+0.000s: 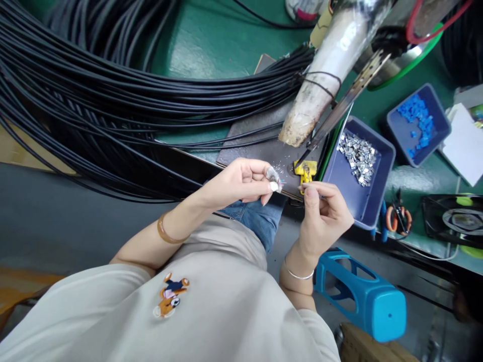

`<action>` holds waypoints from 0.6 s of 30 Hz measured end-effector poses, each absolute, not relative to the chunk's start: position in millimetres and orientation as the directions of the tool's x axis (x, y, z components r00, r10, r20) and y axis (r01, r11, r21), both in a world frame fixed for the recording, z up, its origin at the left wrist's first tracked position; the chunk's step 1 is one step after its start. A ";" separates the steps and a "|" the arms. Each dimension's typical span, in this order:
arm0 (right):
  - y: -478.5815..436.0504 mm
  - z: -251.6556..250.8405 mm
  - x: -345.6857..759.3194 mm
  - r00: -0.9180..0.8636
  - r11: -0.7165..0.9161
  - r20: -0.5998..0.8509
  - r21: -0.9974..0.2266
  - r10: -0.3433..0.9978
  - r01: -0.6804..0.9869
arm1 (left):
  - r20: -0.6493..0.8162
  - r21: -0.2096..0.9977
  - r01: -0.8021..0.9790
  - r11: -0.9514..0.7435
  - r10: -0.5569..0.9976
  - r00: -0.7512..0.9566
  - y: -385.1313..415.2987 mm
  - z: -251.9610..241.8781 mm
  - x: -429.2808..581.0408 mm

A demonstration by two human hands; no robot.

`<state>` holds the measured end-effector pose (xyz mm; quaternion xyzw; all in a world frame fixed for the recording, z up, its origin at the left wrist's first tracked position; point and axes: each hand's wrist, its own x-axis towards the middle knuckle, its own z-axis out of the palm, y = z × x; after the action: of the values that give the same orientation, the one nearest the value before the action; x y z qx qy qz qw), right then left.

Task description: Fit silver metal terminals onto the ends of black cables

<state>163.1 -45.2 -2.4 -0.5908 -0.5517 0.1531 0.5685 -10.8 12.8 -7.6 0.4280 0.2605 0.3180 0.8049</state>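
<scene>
Left hand (253,184) pinches fine, blue and pinkish wires (283,182); right hand (325,210) pinches closed, contents unclear.

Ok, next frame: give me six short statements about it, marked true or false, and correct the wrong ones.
1. Thin strands show at the fingertips of the left hand. True.
2. The right hand holds the orange-handled tool. False: the orange-handled tool lies apart from it, at the table edge.
3. Blue and silver pieces share one tray. False: the silver pieces and blue pieces lie in separate trays.
4. A yellow tool lies close to the right hand. True.
5. The stool is red. False: the stool is blue.
6. Black cables reach over the green tabletop. True.
</scene>
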 end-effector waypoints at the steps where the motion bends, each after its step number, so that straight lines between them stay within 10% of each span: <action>1: -45.1 -2.1 163.9 0.351 0.264 0.461 -0.835 0.815 0.483 | -0.129 0.887 -0.254 0.385 0.736 0.665 12.6 -6.9 -11.0; 11: -51.7 0.5 169.3 0.412 0.249 0.426 -0.874 0.806 0.417 | 0.247 0.928 0.081 -0.364 0.762 0.599 5.7 1.6 -10.7; 18: -55.5 -1.0 170.3 0.401 0.203 0.379 -0.887 0.834 0.416 | 0.341 0.858 0.155 -0.490 0.768 0.542 0.2 -1.5 -7.9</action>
<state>170.3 -55.5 -1.0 -0.6047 -0.5166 0.1808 0.5786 -7.9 0.2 -1.5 0.7772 0.2970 0.3755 0.4084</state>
